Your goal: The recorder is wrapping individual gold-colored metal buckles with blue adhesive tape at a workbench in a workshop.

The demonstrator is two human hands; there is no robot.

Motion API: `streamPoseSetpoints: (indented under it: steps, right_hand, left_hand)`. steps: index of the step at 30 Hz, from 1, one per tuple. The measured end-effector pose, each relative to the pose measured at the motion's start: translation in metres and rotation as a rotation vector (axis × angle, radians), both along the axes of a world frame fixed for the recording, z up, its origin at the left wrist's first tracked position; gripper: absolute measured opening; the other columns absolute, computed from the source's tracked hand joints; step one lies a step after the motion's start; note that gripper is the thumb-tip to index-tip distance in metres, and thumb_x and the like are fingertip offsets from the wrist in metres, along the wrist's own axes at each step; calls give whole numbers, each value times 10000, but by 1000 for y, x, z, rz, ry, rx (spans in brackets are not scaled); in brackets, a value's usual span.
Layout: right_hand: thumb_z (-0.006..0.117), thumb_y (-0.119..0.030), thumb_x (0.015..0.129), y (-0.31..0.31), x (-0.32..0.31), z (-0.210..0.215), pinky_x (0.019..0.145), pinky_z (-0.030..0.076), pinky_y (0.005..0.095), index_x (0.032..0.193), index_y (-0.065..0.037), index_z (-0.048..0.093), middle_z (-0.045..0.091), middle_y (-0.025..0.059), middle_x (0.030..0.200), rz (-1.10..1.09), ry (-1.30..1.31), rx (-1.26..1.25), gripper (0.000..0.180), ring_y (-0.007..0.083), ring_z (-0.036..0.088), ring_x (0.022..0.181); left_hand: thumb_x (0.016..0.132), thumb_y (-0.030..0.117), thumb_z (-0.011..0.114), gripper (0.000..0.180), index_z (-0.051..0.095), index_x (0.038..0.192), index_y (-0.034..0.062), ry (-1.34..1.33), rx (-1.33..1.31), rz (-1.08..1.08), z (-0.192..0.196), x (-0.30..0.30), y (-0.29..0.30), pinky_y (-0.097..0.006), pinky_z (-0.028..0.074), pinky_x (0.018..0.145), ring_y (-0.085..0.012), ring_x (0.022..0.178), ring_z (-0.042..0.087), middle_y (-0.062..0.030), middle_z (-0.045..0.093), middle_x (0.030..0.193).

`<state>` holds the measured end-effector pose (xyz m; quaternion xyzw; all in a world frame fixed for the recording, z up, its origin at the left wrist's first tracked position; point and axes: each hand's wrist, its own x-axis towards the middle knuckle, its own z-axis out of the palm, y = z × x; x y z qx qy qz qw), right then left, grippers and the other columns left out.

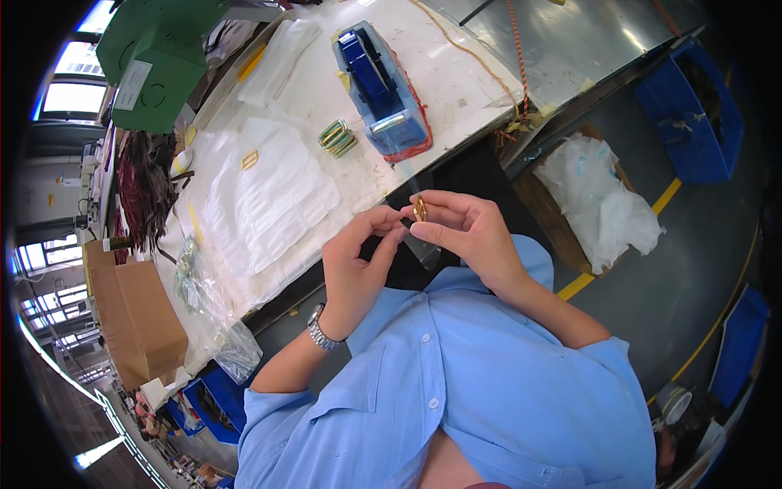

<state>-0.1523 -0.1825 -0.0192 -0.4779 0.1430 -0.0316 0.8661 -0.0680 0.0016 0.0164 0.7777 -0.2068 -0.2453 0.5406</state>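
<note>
In front of my chest, at the table's near edge, both hands are close together. My right hand (468, 232) pinches a small gold metal buckle (419, 210) between thumb and fingers. My left hand (358, 257) is closed in a pinch just beside it; what its fingertips hold, if anything, is too small to make out. Beyond them stands a blue tape dispenser (395, 106) with a roll in it. To its left lies a bundle of gold buckles (337, 138) with a greenish sheen. One loose gold buckle (250, 160) rests on a white padded sheet (269, 204).
A cardboard box (134, 314) and crumpled clear plastic (236, 350) are at the left. On the right, an open carton holds white plastic bags (595, 196), with a blue bin (692, 114) beyond. A green metal machine (163, 65) stands at the far left.
</note>
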Motion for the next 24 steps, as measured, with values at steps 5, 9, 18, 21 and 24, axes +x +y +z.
streamPoseSetpoints:
  steps: [5,9,18,21,24]
  right_hand:
    - [829,-58,985,6,-2,10,962,610,261,1403,124,646,789,151,1249,9,46,62,491,131,746,1116]
    - [812,-94,1013,10,-3,11,931,594,238,1387,117,663,801,132,1209,-42,36,-17,454,109,739,1093]
    - [721,-205,1100,11,0,12,918,579,239,1372,102,677,814,107,1137,-26,-29,-72,413,90,735,1051]
    - [697,-207,1113,11,0,4,935,577,248,1387,92,672,810,103,1146,-10,-28,-73,405,96,734,1069]
    - [707,-191,1100,9,2,-2,958,583,263,1402,91,661,801,118,1188,14,-28,-51,416,116,739,1091]
  left_hand:
    - [881,-55,818,238,766,1107,1,-770,-52,-9,-20,-11,-14,-344,584,750,-264,830,750,-133,772,973]
    - [893,-54,800,191,775,1073,3,-841,-81,17,-24,-11,-22,-366,567,696,-286,781,729,-144,751,900]
    - [1027,64,748,126,780,1025,-58,-269,-41,59,3,11,-27,-269,556,648,-140,689,722,-83,755,787]
    - [1067,102,719,187,781,1019,-69,-138,22,-18,20,28,-30,-244,569,646,-111,688,721,-49,752,786]
    - [1077,118,705,215,773,990,-65,31,39,-88,21,52,-33,-252,578,624,-116,665,710,-51,734,772]
